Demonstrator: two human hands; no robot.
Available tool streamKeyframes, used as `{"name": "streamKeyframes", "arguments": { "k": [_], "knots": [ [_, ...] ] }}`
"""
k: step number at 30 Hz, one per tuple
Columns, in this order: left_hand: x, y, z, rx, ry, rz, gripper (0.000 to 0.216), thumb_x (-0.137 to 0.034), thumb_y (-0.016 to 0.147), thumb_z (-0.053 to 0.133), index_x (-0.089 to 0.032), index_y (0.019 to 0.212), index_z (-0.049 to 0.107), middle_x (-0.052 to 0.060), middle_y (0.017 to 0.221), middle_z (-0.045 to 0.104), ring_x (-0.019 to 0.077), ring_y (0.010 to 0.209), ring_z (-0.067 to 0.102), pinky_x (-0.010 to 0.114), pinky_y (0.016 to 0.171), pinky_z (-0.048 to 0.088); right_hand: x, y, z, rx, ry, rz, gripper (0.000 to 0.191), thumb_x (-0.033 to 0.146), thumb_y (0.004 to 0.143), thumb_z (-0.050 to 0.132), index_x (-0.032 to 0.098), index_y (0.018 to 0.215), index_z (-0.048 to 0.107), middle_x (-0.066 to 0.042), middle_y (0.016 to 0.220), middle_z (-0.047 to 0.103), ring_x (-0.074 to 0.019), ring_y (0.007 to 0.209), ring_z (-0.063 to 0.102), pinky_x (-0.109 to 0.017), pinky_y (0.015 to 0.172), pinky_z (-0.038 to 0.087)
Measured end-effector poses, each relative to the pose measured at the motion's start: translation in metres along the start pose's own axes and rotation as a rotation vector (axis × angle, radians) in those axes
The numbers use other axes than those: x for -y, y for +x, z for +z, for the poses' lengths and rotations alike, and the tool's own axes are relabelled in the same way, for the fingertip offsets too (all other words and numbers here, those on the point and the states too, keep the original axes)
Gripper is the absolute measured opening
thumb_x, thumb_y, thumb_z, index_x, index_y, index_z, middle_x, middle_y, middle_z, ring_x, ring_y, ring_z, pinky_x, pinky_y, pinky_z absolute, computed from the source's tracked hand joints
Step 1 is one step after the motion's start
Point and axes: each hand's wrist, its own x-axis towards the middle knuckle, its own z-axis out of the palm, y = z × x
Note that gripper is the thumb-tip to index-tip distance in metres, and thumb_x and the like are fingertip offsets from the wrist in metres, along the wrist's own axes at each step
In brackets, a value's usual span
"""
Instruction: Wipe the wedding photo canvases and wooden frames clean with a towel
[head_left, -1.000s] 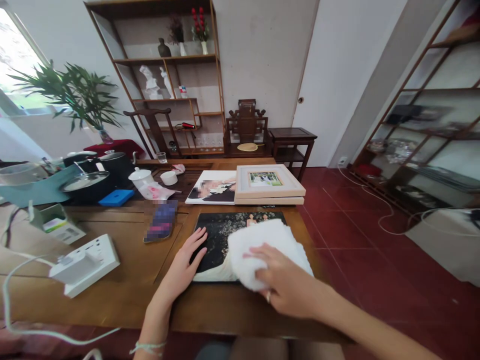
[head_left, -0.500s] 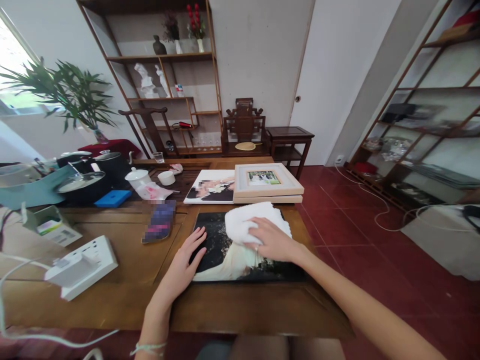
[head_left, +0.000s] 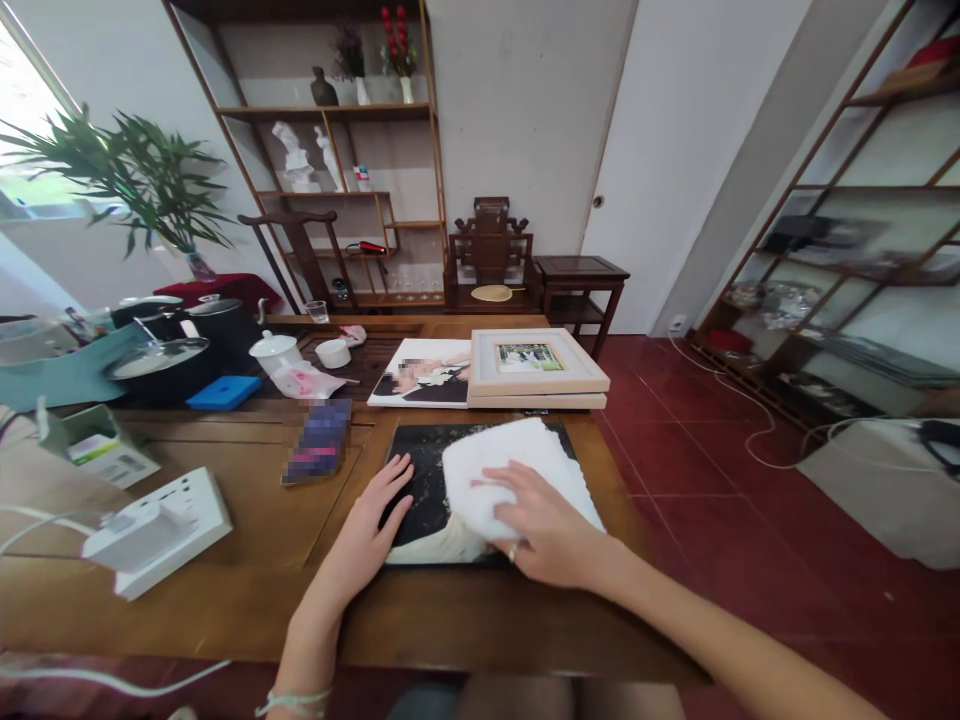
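Note:
A dark photo print lies flat near the front edge of the wooden table. My left hand rests open on its left edge, fingers spread flat. My right hand presses a folded white cloth onto the print, fingers lying on top of the cloth. The cloth hides most of the print's right half.
Behind the print lie another photo print and a stack of light wooden picture frames. A phone, a white power strip, pots and tea ware sit to the left. Red tiled floor lies right of the table.
My right hand slid the cloth up toward the far edge of the print, then back down toward me. My left hand stayed in place.

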Motion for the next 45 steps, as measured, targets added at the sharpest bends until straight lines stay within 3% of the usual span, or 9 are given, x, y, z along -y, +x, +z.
{"name": "streamKeyframes", "arguments": {
  "k": [4,8,16,22,29,33,37,41,45],
  "knots": [
    [-0.001,0.001,-0.001,0.018,-0.001,-0.004,0.040,-0.032,0.092,0.041,-0.018,0.128,0.052,0.010,0.142,0.046,0.0222,0.135,0.036,0.047,0.111,0.029,0.031,-0.026,0.000,0.135,0.056,-0.135,0.016,0.028,0.076,0.063,0.018,0.086,0.068,-0.009,0.141,0.046,-0.0272,0.132,0.034,-0.048,0.112,0.013],
    [-0.002,0.001,-0.002,0.016,-0.004,0.007,0.039,-0.032,0.092,0.041,-0.019,0.128,0.052,0.009,0.143,0.045,0.0224,0.135,0.036,0.047,0.110,0.029,0.036,-0.028,0.000,0.162,0.077,-0.172,0.020,0.030,0.076,0.062,0.020,0.092,0.069,-0.005,0.140,0.047,-0.0257,0.131,0.035,-0.047,0.112,0.013],
    [-0.003,0.001,-0.002,0.012,-0.008,0.002,0.038,-0.032,0.092,0.042,-0.021,0.127,0.053,0.009,0.142,0.047,0.0226,0.135,0.036,0.047,0.110,0.030,-0.023,0.033,0.002,-0.029,-0.068,0.020,0.022,0.032,0.083,0.059,0.014,0.091,0.070,-0.018,0.123,0.058,-0.0276,0.118,0.048,-0.042,0.101,0.034],
    [-0.005,0.000,-0.003,0.023,-0.004,-0.021,0.039,-0.032,0.093,0.041,-0.020,0.128,0.052,0.009,0.143,0.045,0.0226,0.136,0.035,0.048,0.110,0.029,-0.053,0.062,0.000,-0.076,-0.104,0.079,0.024,0.030,0.089,0.051,0.013,0.091,0.068,-0.016,0.099,0.065,-0.0288,0.104,0.054,-0.043,0.089,0.041],
    [-0.004,0.001,-0.002,0.002,-0.004,-0.006,0.038,-0.031,0.092,0.042,-0.019,0.127,0.053,0.010,0.142,0.047,0.0230,0.135,0.037,0.047,0.109,0.031,-0.008,0.024,0.010,-0.060,-0.092,0.053,0.016,0.023,0.080,0.059,0.014,0.088,0.069,-0.017,0.121,0.059,-0.0287,0.120,0.046,-0.044,0.103,0.031],
    [-0.003,0.001,-0.002,0.010,-0.001,-0.004,0.038,-0.031,0.092,0.042,-0.021,0.127,0.053,0.009,0.142,0.047,0.0234,0.134,0.037,0.048,0.110,0.030,0.033,-0.011,0.011,0.069,-0.018,-0.033,0.016,0.026,0.077,0.060,0.019,0.088,0.070,-0.011,0.136,0.050,-0.0297,0.128,0.037,-0.051,0.109,0.019],
    [-0.003,0.001,-0.002,0.008,-0.003,0.000,0.039,-0.031,0.092,0.042,-0.020,0.127,0.054,0.008,0.142,0.047,0.0228,0.135,0.037,0.047,0.110,0.030,0.049,-0.023,0.007,0.153,0.022,-0.145,0.024,0.035,0.080,0.059,0.019,0.094,0.070,-0.011,0.139,0.047,-0.0298,0.128,0.037,-0.050,0.108,0.022],
    [-0.003,0.001,-0.002,0.005,-0.007,0.002,0.039,-0.032,0.092,0.042,-0.022,0.127,0.053,0.007,0.142,0.047,0.0228,0.135,0.037,0.047,0.110,0.030,0.024,0.003,0.006,0.057,0.007,-0.084,0.023,0.032,0.078,0.062,0.017,0.095,0.070,-0.013,0.128,0.057,-0.0266,0.121,0.045,-0.043,0.103,0.032],
    [-0.004,0.001,-0.003,0.006,-0.004,0.003,0.038,-0.032,0.092,0.042,-0.022,0.127,0.054,0.008,0.142,0.047,0.0229,0.135,0.037,0.047,0.110,0.030,-0.012,0.046,0.008,-0.026,-0.099,0.046,0.025,0.035,0.087,0.056,0.015,0.093,0.070,-0.018,0.118,0.060,-0.0278,0.115,0.049,-0.043,0.094,0.038]
  ]
}}
